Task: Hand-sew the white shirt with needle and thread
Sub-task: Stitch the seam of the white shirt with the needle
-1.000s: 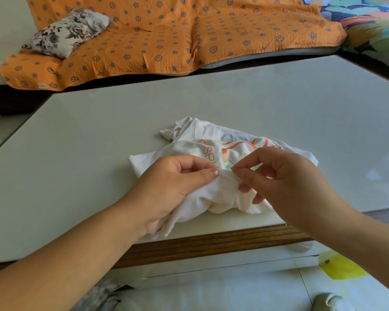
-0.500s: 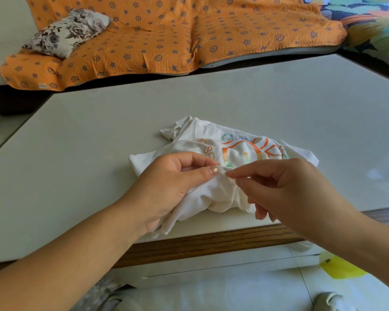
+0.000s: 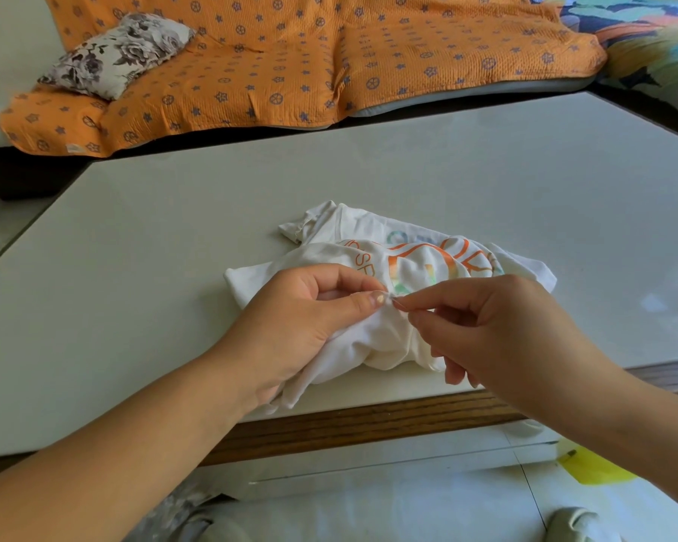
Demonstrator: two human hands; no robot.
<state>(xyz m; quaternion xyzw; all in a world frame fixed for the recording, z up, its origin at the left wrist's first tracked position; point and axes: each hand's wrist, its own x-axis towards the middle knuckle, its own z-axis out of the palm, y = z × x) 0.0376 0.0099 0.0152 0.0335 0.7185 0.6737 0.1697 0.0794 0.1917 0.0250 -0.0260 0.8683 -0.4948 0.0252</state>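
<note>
1. The white shirt (image 3: 372, 232) lies bunched near the table (image 3: 134, 267) front edge. Our left hand (image 3: 298, 326) pinches a fold of it.
2. Our right hand (image 3: 498, 330) has moved in over the last second. Its fingertips now meet that fold, pinched together.
3. The needle, visible a second ago, is hidden. We judge it is still held and entering the cloth.

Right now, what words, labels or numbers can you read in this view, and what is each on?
"SP": orange letters on the white shirt; the rest of the word is lost in a fold.
Larger orange and pale print on the same shirt: too creased to read.
Small tag on the orange blanket: too small to read.
</note>
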